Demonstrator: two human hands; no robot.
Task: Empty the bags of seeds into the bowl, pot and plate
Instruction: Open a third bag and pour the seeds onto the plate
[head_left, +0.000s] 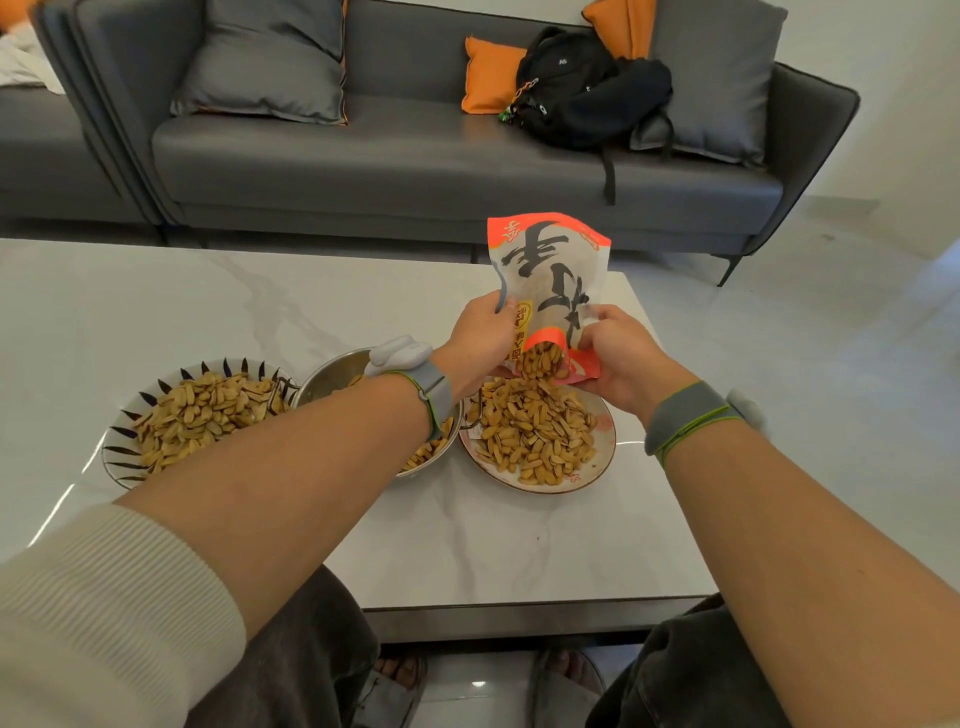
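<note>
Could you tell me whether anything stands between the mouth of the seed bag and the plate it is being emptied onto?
Nothing visible does. The seed bag, upended and held by the left hand and right hand, has its open mouth directly above the plate, and seeds fall straight onto the heap there.

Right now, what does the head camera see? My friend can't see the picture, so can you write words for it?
Two hands, left hand and right hand, hold an upside-down bag pouring seeds onto a plate. Left of it on the white table sit a metal pot and a striped bowl of seeds.
</note>
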